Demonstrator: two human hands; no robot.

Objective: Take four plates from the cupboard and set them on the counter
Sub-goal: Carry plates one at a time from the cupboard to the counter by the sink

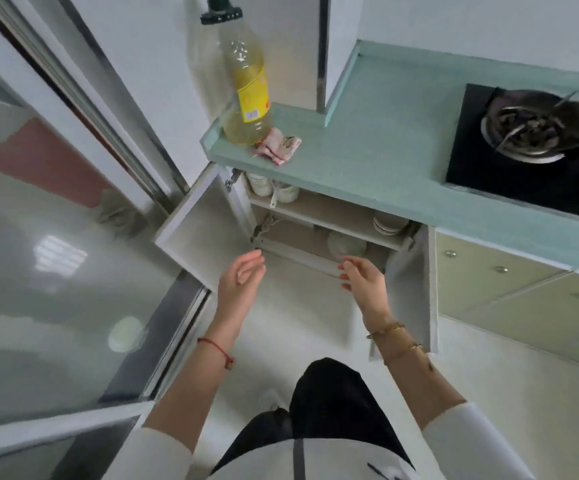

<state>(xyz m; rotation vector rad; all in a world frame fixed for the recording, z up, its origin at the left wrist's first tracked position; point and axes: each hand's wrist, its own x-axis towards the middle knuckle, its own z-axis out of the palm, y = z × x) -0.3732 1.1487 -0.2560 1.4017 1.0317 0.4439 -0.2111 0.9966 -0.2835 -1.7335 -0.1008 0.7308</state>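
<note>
Under the pale green counter [367, 133] the cupboard [319, 216] stands with both doors swung wide. A stack of white plates [388, 223] rests on its upper shelf at the right, partly hidden by the counter edge. A white bowl [345, 244] sits on the lower shelf. My left hand [241, 278] hovers in front of the cupboard's lower edge, fingers apart and holding nothing. My right hand [364, 278] is held at the same height just in front of the bowl, also with nothing in it.
A big bottle of yellow oil [246, 95] and a crumpled cloth [279, 147] stand at the counter's left end. A black gas hob [530, 147] lies at the right. White cups [274, 188] fill the upper shelf's left. The left door [208, 226] and right door [412, 289] flank my hands.
</note>
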